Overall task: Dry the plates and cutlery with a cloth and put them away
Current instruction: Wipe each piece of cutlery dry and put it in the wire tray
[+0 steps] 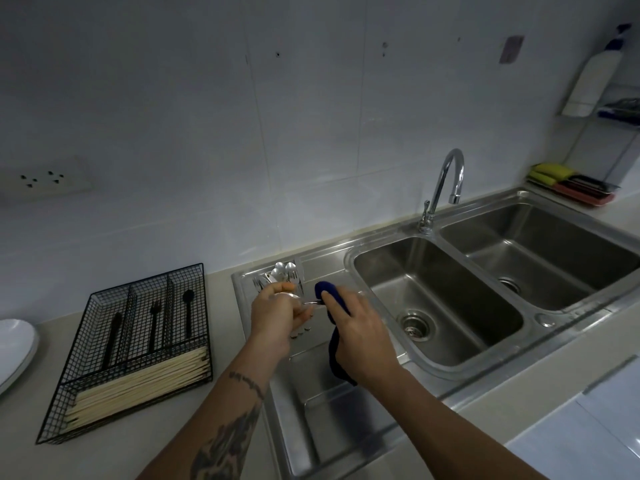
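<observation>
My left hand (273, 313) grips a bunch of steel cutlery (304, 306) over the sink's draining board (311, 403). My right hand (360, 327) holds a dark blue cloth (329, 294) wrapped round the end of one piece sticking out from the bunch. The cloth's loose end hangs down below my right wrist. More steel spoons and forks (284, 275) lie at the back of the draining board, just beyond my left hand. A white plate (14, 348) sits at the far left edge of the counter.
A black wire cutlery tray (100, 389) on the counter left of the sink holds black utensils and several pale chopsticks. Two steel basins (450, 306) and a tap (446, 181) lie to the right. Sponges and a spray bottle stand at the far right.
</observation>
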Action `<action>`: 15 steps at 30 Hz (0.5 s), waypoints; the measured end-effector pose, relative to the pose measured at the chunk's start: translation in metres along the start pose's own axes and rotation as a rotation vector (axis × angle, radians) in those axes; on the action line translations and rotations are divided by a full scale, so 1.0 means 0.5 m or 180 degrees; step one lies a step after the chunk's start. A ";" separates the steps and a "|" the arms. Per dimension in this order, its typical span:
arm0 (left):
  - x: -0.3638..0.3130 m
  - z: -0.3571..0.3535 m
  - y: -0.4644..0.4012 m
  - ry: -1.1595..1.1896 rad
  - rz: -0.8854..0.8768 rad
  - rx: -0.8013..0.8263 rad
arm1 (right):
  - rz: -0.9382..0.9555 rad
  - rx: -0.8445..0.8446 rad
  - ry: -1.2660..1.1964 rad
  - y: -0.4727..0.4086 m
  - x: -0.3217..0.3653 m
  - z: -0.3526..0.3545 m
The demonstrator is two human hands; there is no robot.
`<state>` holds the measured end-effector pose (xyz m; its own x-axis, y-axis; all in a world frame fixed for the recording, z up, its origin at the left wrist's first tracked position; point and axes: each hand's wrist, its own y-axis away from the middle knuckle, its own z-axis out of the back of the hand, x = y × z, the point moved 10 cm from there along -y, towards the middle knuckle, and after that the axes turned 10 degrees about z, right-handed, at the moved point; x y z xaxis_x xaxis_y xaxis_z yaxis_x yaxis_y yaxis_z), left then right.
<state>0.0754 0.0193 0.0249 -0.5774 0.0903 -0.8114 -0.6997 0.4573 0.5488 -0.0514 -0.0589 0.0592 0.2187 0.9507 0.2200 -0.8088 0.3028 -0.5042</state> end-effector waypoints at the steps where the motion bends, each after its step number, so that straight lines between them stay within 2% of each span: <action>1: 0.001 0.008 -0.001 0.0011 0.0035 0.0009 | -0.0072 0.0059 0.0082 0.003 -0.018 -0.005; 4: 0.011 0.019 0.000 0.0078 0.0245 0.0127 | -0.0179 0.0285 0.0278 0.008 -0.045 -0.012; 10: 0.016 0.005 0.012 0.0362 0.0608 0.0510 | 0.0408 0.0182 0.0625 -0.023 0.025 0.005; 15: 0.024 -0.008 0.019 0.0320 0.0747 0.0714 | 0.0453 0.0106 0.0085 -0.034 -0.004 0.019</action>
<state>0.0602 0.0211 0.0210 -0.7581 0.1336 -0.6383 -0.4394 0.6186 0.6513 -0.0433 -0.0665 0.0751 0.1146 0.9854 0.1257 -0.8503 0.1627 -0.5005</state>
